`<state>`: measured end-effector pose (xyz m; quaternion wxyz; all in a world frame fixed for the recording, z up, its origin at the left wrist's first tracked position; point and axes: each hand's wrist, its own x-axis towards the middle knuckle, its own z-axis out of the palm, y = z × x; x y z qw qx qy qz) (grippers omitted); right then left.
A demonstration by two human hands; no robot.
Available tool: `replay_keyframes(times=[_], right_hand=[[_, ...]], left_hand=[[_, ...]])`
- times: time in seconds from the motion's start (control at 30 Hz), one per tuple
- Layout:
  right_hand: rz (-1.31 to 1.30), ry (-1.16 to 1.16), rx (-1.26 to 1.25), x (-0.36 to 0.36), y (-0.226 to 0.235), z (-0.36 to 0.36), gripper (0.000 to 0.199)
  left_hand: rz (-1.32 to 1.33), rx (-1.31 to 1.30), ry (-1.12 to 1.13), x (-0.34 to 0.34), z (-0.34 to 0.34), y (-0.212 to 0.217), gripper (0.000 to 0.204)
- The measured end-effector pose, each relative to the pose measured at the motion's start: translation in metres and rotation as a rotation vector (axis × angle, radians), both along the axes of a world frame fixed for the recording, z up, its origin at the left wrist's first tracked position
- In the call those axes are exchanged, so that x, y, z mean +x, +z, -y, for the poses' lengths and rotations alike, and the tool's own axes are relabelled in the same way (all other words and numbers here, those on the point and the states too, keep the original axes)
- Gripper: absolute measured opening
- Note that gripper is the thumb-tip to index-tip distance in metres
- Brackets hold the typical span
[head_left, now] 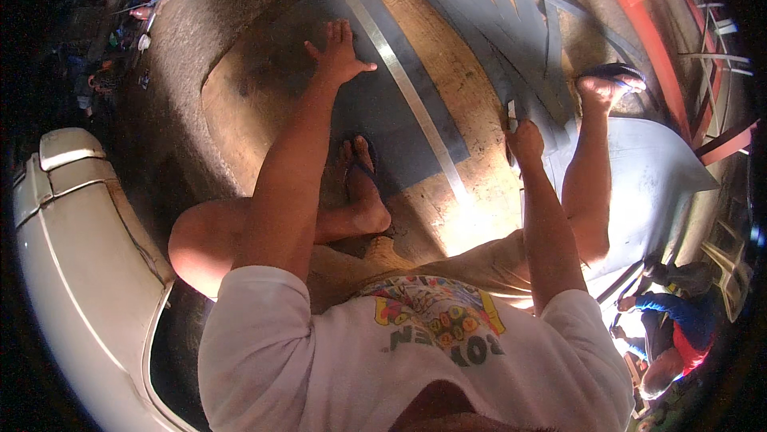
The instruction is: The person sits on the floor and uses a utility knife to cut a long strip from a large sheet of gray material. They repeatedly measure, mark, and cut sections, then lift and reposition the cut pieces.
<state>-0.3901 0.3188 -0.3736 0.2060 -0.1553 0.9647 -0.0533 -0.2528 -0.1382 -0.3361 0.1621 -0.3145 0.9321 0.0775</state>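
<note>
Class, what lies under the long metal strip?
Dark grey sheet shows either side of the metal strip, with brown board beyond the sheet; whatever lies directly beneath the strip is hidden.

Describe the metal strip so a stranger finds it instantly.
Start at the brown board, where a dark grey sheet lies. Crossing that sheet, right of the spread left hand, is the metal strip: straight, narrow and shiny, unlike the dull grey pieces farther right.

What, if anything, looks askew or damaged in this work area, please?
The dark grey pieces at upper right stand out: they lie askew, overlapping at different angles, and some ends look jagged, unlike the straight-edged dark sheet beneath the left hand.
</note>
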Motion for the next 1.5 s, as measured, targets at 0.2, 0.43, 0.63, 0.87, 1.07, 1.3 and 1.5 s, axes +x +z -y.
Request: replay_keyframes(times=[0.2,0.43,0.63,0.87,1.07,1.3,1.5], right_hand=[[-0.017,-0.009,-0.207,0.004,0.022,0.0,0.049],[-0.07,-0.256,-0.699,-0.026,0.035,-0.026,0.027],[0.084,-0.325,-1.104,-0.023,0.095,-0.009,0.021],[0.252,-0.456,-1.459,-0.04,0.08,-0.042,0.014],[0.261,-0.343,-1.383,-0.041,0.075,-0.064,0.022],[0.353,-0.627,-1.285,-0.043,0.084,-0.061,0.018],[0.732,-0.727,-1.336,-0.051,0.081,-0.035,0.018]], left_hand=[[0.123,0.002,-0.081,-0.002,-0.019,0.007,0.141],[0.138,0.036,-0.12,-0.012,-0.036,-0.033,0.142],[0.143,-0.02,-0.118,-0.003,-0.032,-0.024,0.141],[0.208,0.014,-0.088,0.003,-0.031,0.013,0.142],[0.194,-0.018,-0.079,0.015,-0.027,0.012,0.143],[0.205,-0.003,-0.076,0.01,-0.034,0.023,0.142],[0.187,0.035,-0.096,-0.002,-0.045,0.012,0.142]])
